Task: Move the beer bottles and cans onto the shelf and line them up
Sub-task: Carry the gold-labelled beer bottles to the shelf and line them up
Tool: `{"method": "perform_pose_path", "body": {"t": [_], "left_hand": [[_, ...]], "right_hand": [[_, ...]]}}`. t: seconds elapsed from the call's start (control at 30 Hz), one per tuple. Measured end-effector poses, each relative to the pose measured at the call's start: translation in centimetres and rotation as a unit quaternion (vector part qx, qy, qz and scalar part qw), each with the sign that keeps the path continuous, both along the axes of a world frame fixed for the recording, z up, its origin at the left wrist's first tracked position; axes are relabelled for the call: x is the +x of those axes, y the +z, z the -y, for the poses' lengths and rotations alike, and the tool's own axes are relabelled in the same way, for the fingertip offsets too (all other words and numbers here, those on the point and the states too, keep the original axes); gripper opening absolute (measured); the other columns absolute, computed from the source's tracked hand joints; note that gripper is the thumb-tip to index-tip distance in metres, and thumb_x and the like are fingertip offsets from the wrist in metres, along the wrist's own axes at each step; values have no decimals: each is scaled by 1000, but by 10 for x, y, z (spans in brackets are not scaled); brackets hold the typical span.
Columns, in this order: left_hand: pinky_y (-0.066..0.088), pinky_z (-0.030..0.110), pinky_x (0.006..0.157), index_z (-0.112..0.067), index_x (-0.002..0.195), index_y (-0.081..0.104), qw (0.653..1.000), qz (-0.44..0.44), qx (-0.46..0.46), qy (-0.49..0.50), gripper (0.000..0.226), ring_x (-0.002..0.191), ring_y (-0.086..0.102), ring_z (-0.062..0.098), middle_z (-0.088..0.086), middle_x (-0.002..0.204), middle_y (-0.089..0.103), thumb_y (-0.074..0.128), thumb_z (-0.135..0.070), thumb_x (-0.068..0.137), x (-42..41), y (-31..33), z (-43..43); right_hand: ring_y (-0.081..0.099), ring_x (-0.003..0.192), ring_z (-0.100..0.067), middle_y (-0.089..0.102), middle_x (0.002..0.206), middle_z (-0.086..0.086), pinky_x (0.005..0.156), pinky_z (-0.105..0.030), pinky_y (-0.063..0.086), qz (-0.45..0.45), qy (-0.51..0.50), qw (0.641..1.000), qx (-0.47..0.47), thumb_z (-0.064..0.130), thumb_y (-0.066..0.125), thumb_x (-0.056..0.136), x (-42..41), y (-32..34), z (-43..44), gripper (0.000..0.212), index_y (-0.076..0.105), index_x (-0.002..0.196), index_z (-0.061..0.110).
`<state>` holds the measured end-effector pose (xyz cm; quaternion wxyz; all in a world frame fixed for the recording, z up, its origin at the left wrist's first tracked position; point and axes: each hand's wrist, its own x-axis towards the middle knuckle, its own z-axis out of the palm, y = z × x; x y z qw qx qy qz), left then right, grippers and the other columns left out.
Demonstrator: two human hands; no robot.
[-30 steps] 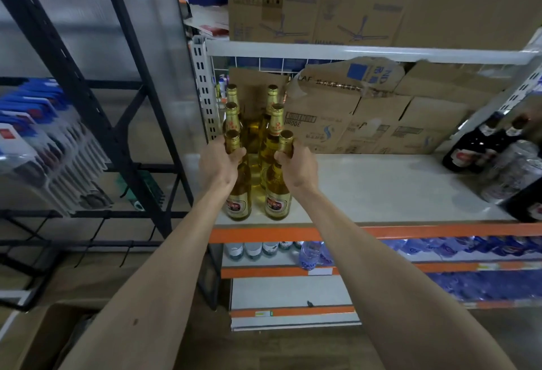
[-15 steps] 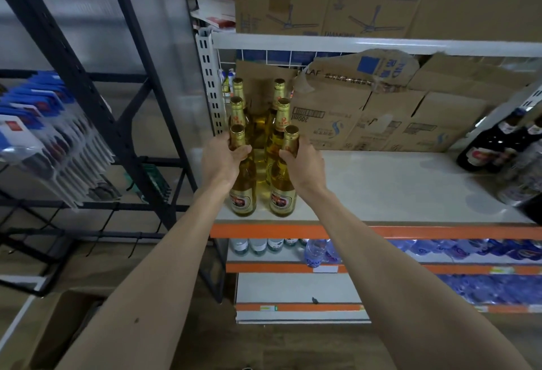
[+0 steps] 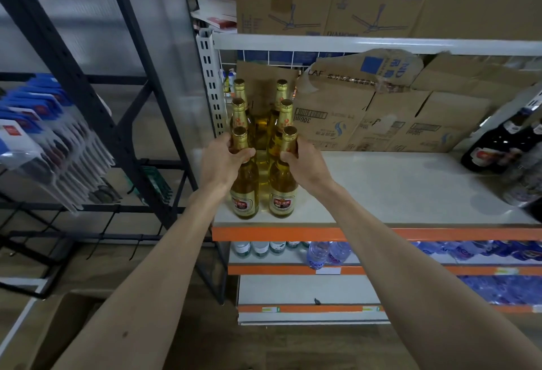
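Left hand (image 3: 223, 164) grips the left front bottle (image 3: 245, 193), right hand (image 3: 308, 167) the right front bottle (image 3: 282, 195); four bottles (image 3: 285, 118) and boxes (image 3: 334, 118) behind.

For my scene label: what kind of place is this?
Probably a shop or its stockroom: white shelf boards with orange edges, stacked brown cardboard boxes, and blue-labelled plastic water bottles below.
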<state>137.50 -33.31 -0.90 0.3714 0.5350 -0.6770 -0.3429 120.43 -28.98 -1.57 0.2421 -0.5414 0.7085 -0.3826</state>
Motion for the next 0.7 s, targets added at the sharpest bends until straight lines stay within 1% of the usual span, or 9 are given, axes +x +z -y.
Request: {"method": "perform_pose_path", "body": {"t": [0.1, 0.17, 0.23, 0.3, 0.37, 0.47, 0.53, 0.63, 0.7], "left_hand": [[49, 41, 99, -14, 117, 61, 998, 21, 30, -53, 34, 110, 63, 18, -1, 115, 68, 74, -16, 85, 3, 3, 4], [47, 45, 103, -13, 119, 60, 997, 46, 32, -53, 36, 116, 61, 21, 3, 121, 67, 73, -14, 86, 4, 3, 6], [47, 43, 103, -13, 120, 61, 998, 47, 17, -35, 37, 117, 61, 21, 3, 121, 68, 73, -17, 86, 3, 1, 5], [47, 42, 102, -13, 123, 61, 999, 36, 5, -15, 39, 116, 61, 20, 3, 120, 68, 74, -21, 86, 0, 0, 2], [48, 42, 102, -13, 122, 61, 999, 30, 5, -11, 38, 114, 61, 19, 2, 119, 68, 73, -21, 87, -4, 1, 0], [47, 41, 99, -13, 118, 61, 999, 40, 6, -16, 33, 113, 62, 21, 2, 118, 67, 72, -20, 88, -6, 4, 0], [49, 42, 98, -14, 115, 61, 998, 55, 1, -12, 31, 113, 62, 22, 2, 117, 68, 72, -23, 88, -3, 5, 1], [47, 34, 91, -16, 106, 61, 998, 68, -9, -13, 24, 109, 62, 21, -2, 109, 66, 72, -25, 88, 3, 5, 1], [47, 35, 92, -15, 105, 62, 997, 67, -17, -15, 23, 109, 62, 19, -1, 110, 67, 73, -24, 87, 6, 5, 1]], "right_hand": [[59, 99, -18, 63, 106, 3, 86, -37, 51, 1, 7, 1000, -12, 26, 65, 91, 3, -1, -2, 32, 50, 119, 18], [60, 99, -19, 64, 107, 2, 85, -37, 52, -1, -8, 1000, -18, 27, 67, 90, 5, -3, -2, 36, 50, 120, 18], [61, 99, -22, 64, 106, -1, 85, -40, 53, -20, -25, 999, -16, 22, 63, 93, 5, -4, -1, 28, 51, 118, 15], [60, 98, -23, 63, 106, -2, 85, -41, 53, -30, -20, 999, -4, 19, 60, 95, 2, -2, 0, 23, 51, 116, 13], [57, 98, -20, 62, 109, -2, 87, -39, 52, -28, -10, 1000, 1, 16, 59, 96, 0, 0, -1, 24, 50, 118, 13], [53, 96, -12, 58, 114, 0, 87, -33, 48, -25, -10, 1000, -6, 13, 57, 97, 0, -2, -2, 31, 47, 126, 14], [53, 98, -14, 58, 114, -1, 89, -36, 49, -24, -20, 999, -11, 14, 58, 96, -1, -3, -3, 31, 46, 124, 14], [54, 98, -19, 60, 112, -3, 90, -40, 51, -32, -38, 999, -4, 16, 60, 95, -2, -3, -3, 26, 48, 118, 13], [56, 97, -22, 60, 109, -4, 89, -43, 52, -39, -40, 998, 3, 18, 61, 95, 1, -2, -2, 25, 48, 115, 12]]}}
